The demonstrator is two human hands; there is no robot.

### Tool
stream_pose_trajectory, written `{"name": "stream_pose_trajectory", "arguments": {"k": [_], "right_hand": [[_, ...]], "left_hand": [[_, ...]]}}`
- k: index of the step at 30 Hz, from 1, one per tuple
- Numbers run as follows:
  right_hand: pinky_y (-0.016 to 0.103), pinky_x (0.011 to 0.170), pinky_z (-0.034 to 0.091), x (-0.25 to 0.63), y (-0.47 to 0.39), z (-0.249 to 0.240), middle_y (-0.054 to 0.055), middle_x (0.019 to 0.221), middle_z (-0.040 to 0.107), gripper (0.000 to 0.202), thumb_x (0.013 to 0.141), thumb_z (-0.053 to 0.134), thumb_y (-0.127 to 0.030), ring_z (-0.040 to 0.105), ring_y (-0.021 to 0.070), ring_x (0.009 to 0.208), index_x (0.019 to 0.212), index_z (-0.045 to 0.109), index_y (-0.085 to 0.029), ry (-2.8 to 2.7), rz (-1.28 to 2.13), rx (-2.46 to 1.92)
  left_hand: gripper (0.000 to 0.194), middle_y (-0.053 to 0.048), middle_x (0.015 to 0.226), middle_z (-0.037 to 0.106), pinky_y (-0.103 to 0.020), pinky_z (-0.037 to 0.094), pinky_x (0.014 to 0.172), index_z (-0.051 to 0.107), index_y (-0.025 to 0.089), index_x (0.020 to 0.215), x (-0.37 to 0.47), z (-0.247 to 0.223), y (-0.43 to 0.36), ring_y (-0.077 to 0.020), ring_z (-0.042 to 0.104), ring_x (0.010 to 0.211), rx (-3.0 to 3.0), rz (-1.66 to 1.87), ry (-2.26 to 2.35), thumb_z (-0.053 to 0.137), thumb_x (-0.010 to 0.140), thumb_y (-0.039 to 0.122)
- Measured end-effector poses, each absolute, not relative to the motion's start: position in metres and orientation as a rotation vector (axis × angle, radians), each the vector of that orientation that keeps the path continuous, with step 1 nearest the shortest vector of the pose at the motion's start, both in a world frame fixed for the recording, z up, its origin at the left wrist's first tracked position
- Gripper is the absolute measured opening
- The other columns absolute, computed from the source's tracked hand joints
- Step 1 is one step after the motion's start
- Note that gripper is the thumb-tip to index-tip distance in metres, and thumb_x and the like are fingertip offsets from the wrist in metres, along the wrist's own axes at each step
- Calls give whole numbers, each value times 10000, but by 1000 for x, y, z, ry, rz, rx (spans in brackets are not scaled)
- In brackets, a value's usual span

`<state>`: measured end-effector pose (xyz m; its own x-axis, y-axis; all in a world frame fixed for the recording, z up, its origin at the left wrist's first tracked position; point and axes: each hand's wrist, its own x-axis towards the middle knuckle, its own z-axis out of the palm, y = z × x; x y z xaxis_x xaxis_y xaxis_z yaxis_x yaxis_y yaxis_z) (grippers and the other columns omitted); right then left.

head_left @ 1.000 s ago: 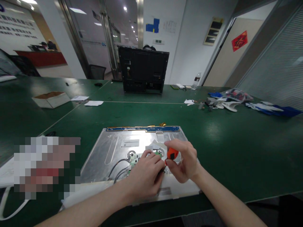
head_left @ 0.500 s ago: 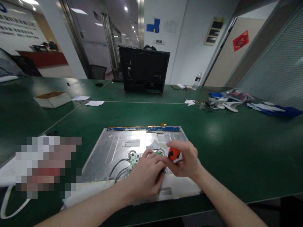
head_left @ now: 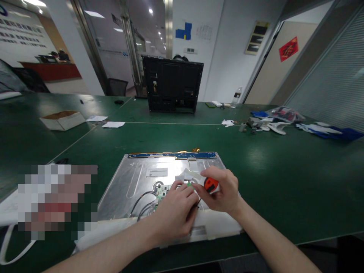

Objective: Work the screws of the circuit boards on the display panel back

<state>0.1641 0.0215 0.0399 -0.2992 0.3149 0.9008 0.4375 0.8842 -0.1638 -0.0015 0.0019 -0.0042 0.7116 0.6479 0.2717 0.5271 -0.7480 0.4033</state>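
Observation:
A screwdriver (head_left: 211,184) with an orange and black handle is held in my right hand (head_left: 224,189), thumb and fingers around it. Its dark shaft slants down toward my left fingers, and the tip is hidden. My left hand (head_left: 178,208) rests on a green circuit board (head_left: 161,190), its fingers curled and close together; what they pinch, if anything, is out of sight. That board is on the silvery metal back of a flat display panel (head_left: 133,178), lying face down. Dark cables (head_left: 142,199) run from the board's left side.
A blue circuit strip (head_left: 170,155) lines the panel's far edge. White film (head_left: 113,231) covers its near edge. Behind stands a black monitor housing (head_left: 173,85). A cardboard box (head_left: 63,120) sits at left; bags and scraps (head_left: 273,121) lie at right. A blurred-out patch (head_left: 57,201) hides the left foreground.
The screwdriver handle has turned in my right hand and shifted slightly right, its markings now facing differently. My left hand stays in the same place.

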Motion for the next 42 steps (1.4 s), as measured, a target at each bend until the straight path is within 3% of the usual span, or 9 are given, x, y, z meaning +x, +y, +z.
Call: {"name": "stream_pose_trajectory", "arguments": {"k": [4,11,20,27,34,38,42], "right_hand": [[234,436,389,166,22,41,-57,602,527,244,847,580,-267,494,109,470,1071,505,-205,-1945,-76,-504],[288,551,483,169,19,41,34,786,623,359,800,439,-167,610,162,662,1154,500,-166,-1984,-16,-529],[215,430,393,165,20,40,-61,613,557,220,840,586,-196,488,92,447,1036,488,-211,-1913,-165,-580],[246,463,412,167,21,44,-21,645,560,299,902,505,-305,517,128,523,1175,534,-187,-1970,-70,-508],[249,468,428,166,20,43,-10,695,584,435,846,637,-224,518,126,545,1266,531,-186,-1897,-167,-578],[243,493,456,163,21,36,-20,722,564,423,827,595,-145,526,117,551,1227,466,-192,-1855,19,-451],[311,593,521,165,20,31,24,817,590,392,827,507,-121,582,151,657,1206,438,-193,-1881,133,-456]], "left_hand": [[106,-60,912,625,-454,353,928,595,193,902,-1,-5,2,-244,542,880,2624,588,939,517,831,184],[121,-68,930,620,-460,351,933,595,196,928,0,-2,2,-249,536,894,2658,534,947,492,866,195],[88,-72,953,628,-447,355,941,589,193,902,-1,-3,1,-253,553,934,2647,545,934,518,849,197],[102,-68,905,625,-450,361,915,596,187,883,-1,0,1,-244,545,877,2642,551,937,497,860,189],[137,-72,916,637,-453,359,924,604,187,926,-1,-1,2,-247,557,891,2609,580,909,490,851,178],[122,-77,940,633,-452,356,931,597,186,920,-1,-3,1,-254,556,926,2625,570,932,497,851,186],[125,-76,946,627,-456,359,919,598,191,936,0,-3,2,-256,548,922,2652,543,937,503,855,195]]}}
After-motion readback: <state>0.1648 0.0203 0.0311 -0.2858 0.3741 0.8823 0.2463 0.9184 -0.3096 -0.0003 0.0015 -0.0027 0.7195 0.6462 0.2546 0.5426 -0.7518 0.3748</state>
